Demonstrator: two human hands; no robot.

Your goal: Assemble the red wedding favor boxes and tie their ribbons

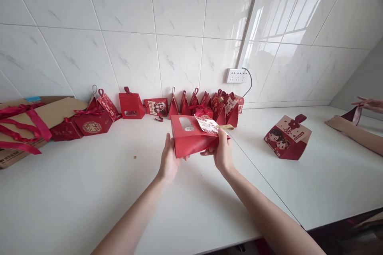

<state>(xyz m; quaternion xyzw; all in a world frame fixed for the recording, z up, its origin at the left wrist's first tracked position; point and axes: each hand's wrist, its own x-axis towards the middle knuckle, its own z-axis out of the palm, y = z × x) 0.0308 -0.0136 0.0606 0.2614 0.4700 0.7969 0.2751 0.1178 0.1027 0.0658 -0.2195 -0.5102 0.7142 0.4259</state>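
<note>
A red paper gift box [191, 145] is held up over the white table, tilted with its windowed face upward. On that face are a clear oval-topped window and a printed white and red flap [208, 125]; a tan ribbon [226, 126] sticks out to the right. My left hand [170, 159] grips the box's left end, its fingers partly hidden underneath. At the right end my right hand [222, 151] is closed on the box, thumb on top by the printed flap and fingers below.
Several red gift boxes [131, 105] line the wall. A carton with ribbons [44, 121] stands at left, a larger printed box [287, 137] at right. Another person's hands [371, 105] work at the far right. A power strip [236, 75] is on the wall.
</note>
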